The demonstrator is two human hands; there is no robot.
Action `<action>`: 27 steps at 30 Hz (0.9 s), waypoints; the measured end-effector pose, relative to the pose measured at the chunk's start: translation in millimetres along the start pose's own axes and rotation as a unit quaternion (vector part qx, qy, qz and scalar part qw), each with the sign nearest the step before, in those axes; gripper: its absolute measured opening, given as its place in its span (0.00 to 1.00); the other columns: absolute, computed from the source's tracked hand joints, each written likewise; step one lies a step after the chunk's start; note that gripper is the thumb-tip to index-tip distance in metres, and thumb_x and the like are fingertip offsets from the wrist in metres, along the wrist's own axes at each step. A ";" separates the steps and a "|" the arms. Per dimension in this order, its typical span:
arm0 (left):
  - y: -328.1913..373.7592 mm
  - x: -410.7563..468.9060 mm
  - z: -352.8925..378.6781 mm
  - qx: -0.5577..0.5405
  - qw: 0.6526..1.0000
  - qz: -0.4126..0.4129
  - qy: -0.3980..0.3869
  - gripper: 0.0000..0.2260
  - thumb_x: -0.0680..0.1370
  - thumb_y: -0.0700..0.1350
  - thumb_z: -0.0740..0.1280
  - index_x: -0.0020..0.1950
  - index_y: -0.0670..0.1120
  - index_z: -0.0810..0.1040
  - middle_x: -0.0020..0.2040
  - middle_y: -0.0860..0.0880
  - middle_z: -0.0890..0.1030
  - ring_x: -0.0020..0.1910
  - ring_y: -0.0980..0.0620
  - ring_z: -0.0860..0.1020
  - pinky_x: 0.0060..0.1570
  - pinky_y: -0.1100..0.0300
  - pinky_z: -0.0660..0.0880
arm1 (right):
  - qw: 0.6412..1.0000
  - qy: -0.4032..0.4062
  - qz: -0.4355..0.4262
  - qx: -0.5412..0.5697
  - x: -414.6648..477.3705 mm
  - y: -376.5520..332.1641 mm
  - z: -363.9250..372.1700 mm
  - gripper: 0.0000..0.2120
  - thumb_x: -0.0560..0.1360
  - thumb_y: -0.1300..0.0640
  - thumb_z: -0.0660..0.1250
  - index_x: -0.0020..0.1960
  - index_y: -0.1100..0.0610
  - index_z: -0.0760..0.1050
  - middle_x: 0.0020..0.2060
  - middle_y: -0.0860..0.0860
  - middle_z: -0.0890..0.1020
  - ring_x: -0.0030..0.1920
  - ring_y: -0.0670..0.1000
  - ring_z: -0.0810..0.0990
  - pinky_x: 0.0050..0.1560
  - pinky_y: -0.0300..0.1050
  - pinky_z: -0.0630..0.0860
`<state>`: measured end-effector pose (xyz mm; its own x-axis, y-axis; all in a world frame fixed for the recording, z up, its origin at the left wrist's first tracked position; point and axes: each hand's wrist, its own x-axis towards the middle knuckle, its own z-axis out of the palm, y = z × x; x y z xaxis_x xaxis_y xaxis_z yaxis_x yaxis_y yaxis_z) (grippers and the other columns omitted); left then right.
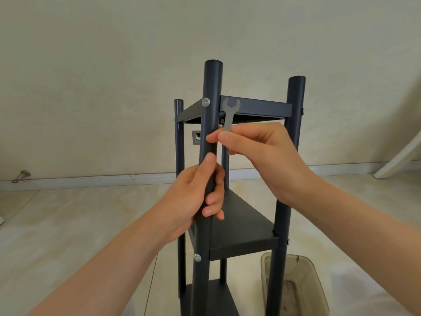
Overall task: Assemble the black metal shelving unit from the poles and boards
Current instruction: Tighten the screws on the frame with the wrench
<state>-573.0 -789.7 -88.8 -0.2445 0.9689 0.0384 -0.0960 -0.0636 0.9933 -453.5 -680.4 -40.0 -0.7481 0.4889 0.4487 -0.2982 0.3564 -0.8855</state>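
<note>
The black metal shelving unit stands upright on the floor, with boards fixed between its poles. My left hand [200,192] grips the near front pole [210,92] at mid height, between the top board [257,109] and the middle board [243,229]. My right hand [257,153] pinches a small flat grey wrench [229,115] by its handle, its open jaw pointing up just under the top board's front edge, beside the pole. A silver bolt head [205,102] sits on the pole at the top board. Another bolt [197,257] sits at the middle board. A lower board [209,297] shows below.
A translucent plastic bin [300,283] stands on the floor at the unit's right foot. A white baseboard [91,179] runs along the wall behind. A metal doorstop [21,175] sticks out at the far left. A white slanted leg [401,153] is at the right edge.
</note>
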 end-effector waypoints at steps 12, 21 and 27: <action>-3.1 5.4 -6.4 0.059 0.989 0.065 0.121 0.21 0.72 0.70 0.58 0.40 0.54 0.76 0.29 0.52 0.70 0.24 0.55 0.67 0.31 0.62 0.74 | 0.994 0.041 0.055 -0.088 4.4 23.8 -0.6 0.13 0.81 0.58 0.62 0.42 0.54 0.83 0.39 0.47 0.82 0.43 0.42 0.78 0.45 0.38 0.74; -3.1 4.0 -3.4 0.052 0.992 0.052 0.101 0.22 0.72 0.71 0.57 0.38 0.53 0.74 0.29 0.52 0.68 0.23 0.55 0.65 0.29 0.63 0.73 | 0.980 0.085 0.142 -0.108 20.4 17.3 6.5 0.13 0.80 0.58 0.63 0.41 0.55 0.84 0.19 0.36 0.72 0.26 0.34 0.72 0.57 0.39 0.71; -1.8 6.4 -0.7 0.048 0.992 0.046 0.105 0.22 0.71 0.71 0.58 0.38 0.52 0.74 0.29 0.52 0.69 0.23 0.55 0.65 0.29 0.63 0.73 | 0.984 0.108 0.117 -0.081 28.1 12.8 13.5 0.12 0.80 0.60 0.64 0.42 0.57 0.83 0.20 0.35 0.73 0.30 0.35 0.72 0.48 0.41 0.70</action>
<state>-575.1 -783.6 -90.4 -0.4455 0.8879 0.1150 0.0254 -0.1158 0.9929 -486.3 -672.9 -40.3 -0.6359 0.7249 0.2649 -0.0212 0.3267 -0.9449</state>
